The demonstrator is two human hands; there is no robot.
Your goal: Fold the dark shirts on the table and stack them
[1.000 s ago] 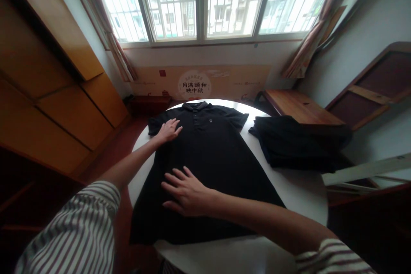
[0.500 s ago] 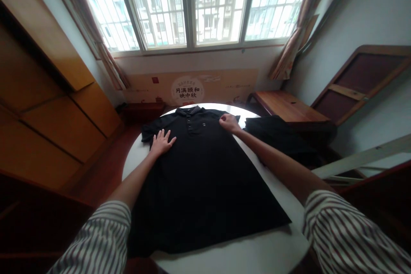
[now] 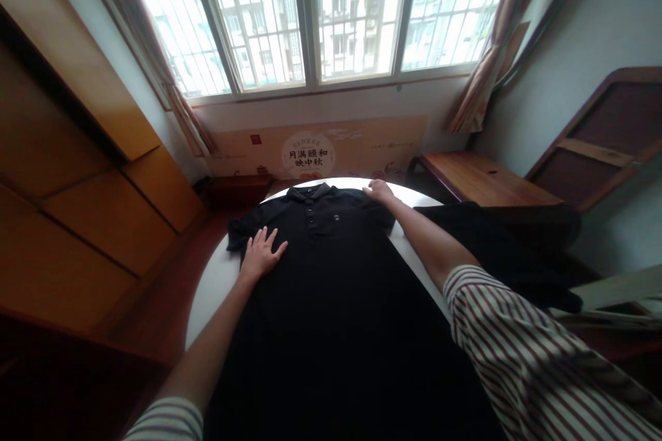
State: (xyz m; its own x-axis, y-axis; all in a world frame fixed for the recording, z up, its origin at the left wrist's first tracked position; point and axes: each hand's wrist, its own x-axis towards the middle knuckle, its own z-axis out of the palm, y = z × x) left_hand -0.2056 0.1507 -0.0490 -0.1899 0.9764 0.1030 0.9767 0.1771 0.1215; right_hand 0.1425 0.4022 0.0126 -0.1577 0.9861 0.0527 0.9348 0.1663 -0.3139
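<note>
A black short-sleeved polo shirt (image 3: 321,303) lies spread front side up, its collar toward the window. My left hand (image 3: 261,255) rests flat on the chest near the left sleeve, fingers spread. At the far right shoulder, my right hand (image 3: 379,191) has its fingers bent in at the shirt's edge, closed on the fabric as far as I can see; the fingertips are partly hidden. The shirt covers most of a round white table (image 3: 207,296).
Folded dark cloth (image 3: 465,234) lies to the right, beside my right forearm. Beyond it stands a wooden desk (image 3: 491,179). Wooden cabinets (image 3: 103,220) line the left side, and a barred window (image 3: 352,14) is ahead.
My right hand has moved from the right chest outward and away to the shoulder edge. My left hand stays flat on the shirt. The view has shifted forward a little.
</note>
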